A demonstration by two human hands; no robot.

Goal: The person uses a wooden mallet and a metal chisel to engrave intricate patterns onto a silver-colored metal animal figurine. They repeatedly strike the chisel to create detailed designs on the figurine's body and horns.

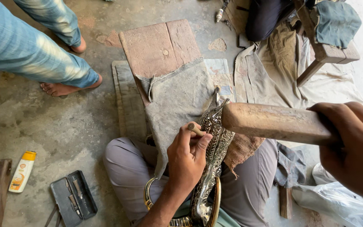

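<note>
Head view: I see my left hand (188, 157) pinching a punch (195, 129) against the embossed metal piece (213, 147).
Right hand (355, 147): fingers wrapped around the wooden mallet (274, 122).
Handling: I judge the piece stiff, thin, dentable; grip its edges.

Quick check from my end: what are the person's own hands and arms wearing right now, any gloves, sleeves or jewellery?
Both the left hand and right hand are bare: no gloves, no rings visible on the fingers. The left forearm shows no sleeve or watch up to the frame edge. Only the right wrist shows, also uncovered.
</note>
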